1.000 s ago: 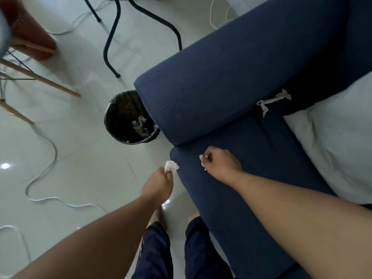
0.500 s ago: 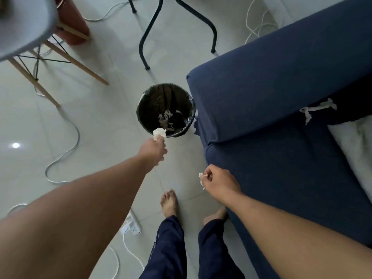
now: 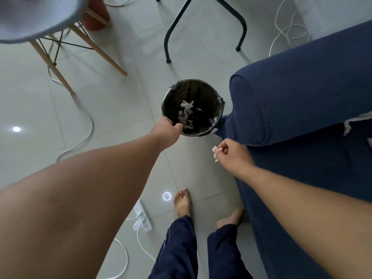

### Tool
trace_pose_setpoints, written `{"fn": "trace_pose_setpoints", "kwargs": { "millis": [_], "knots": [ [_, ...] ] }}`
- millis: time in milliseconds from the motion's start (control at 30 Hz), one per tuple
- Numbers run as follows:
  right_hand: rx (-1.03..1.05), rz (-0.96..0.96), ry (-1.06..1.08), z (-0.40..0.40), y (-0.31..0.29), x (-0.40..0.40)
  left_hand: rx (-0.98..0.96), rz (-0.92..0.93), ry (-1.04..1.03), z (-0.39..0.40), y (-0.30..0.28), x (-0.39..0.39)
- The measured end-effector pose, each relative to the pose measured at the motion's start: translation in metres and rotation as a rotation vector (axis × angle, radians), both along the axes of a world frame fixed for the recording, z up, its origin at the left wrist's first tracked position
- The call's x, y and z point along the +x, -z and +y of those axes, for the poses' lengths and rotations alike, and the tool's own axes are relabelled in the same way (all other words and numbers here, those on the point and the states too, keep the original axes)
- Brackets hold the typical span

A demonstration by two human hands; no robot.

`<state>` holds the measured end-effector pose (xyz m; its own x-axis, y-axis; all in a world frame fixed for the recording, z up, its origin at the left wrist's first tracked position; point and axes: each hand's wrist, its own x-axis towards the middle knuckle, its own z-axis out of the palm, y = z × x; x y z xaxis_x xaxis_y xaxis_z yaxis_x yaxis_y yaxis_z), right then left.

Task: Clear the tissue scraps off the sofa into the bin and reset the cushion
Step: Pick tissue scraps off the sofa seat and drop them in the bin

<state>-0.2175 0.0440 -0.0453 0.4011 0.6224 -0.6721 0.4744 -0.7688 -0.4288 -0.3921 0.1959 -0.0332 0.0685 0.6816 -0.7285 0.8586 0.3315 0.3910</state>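
Tissue scraps [image 3: 186,114] lie in the bin [image 3: 220,101], at 12 o'clock from our feet. Our left hand [image 3: 168,127] reaches over its rim; whether its curled fingers hold anything we cannot tell. Our right hand [image 3: 231,153] pinches a scrap [image 3: 215,151], waiting beside the sofa [image 3: 302,97].

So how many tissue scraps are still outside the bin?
2 visible: a crumpled white tissue scrap pinched in the right hand, and a long white tissue strip on the blue sofa. More may lie out of frame.
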Motion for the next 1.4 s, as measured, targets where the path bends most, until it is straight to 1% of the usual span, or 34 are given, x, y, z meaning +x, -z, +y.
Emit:
{"fn": "trace_pose_setpoints", "kwargs": {
  "millis": [100, 300, 367, 500, 600, 733, 833, 933, 1000, 1100, 1267, 1400],
  "knots": [
    [0.054, -0.029, -0.040, 0.038, -0.007, -0.003, 0.014, 0.061, 0.091, 0.003, -0.002, -0.022],
    [0.102, -0.187, -0.138, 0.109, -0.020, -0.007, 0.057, 0.137, 0.250, 0.018, 0.001, -0.059],
    [0.092, -0.171, -0.158, 0.124, -0.023, -0.009, 0.080, 0.140, 0.275, 0.025, 0.000, -0.064],
    [0.002, -0.076, -0.191, 0.137, -0.024, -0.012, 0.113, 0.128, 0.312, 0.033, 0.001, -0.065],
    [-0.061, -0.071, -0.194, 0.133, -0.022, -0.016, 0.124, 0.115, 0.324, 0.033, 0.002, -0.061],
    [-0.117, 0.004, -0.198, 0.104, -0.016, -0.023, 0.113, 0.125, 0.371, 0.023, 0.004, -0.056],
    [-0.145, 0.089, -0.210, 0.069, -0.013, -0.023, 0.085, 0.160, 0.463, 0.012, 0.003, -0.050],
    [-0.202, 0.129, -0.248, 0.033, -0.011, -0.009, 0.080, 0.171, 0.554, 0.002, -0.005, -0.037],
    [-0.223, 0.145, -0.241, 0.009, -0.015, 0.008, 0.077, 0.162, 0.597, -0.006, -0.011, -0.025],
    [-0.234, 0.149, -0.174, -0.026, -0.025, 0.041, 0.071, 0.164, 0.662, -0.020, -0.016, -0.004],
    [-0.245, 0.096, -0.082, -0.084, -0.038, 0.105, 0.068, 0.156, 0.751, -0.056, -0.021, 0.049],
    [-0.230, 0.064, 0.023, -0.130, -0.046, 0.149, 0.024, 0.120, 0.821, -0.096, -0.022, 0.097]
  ]
}}
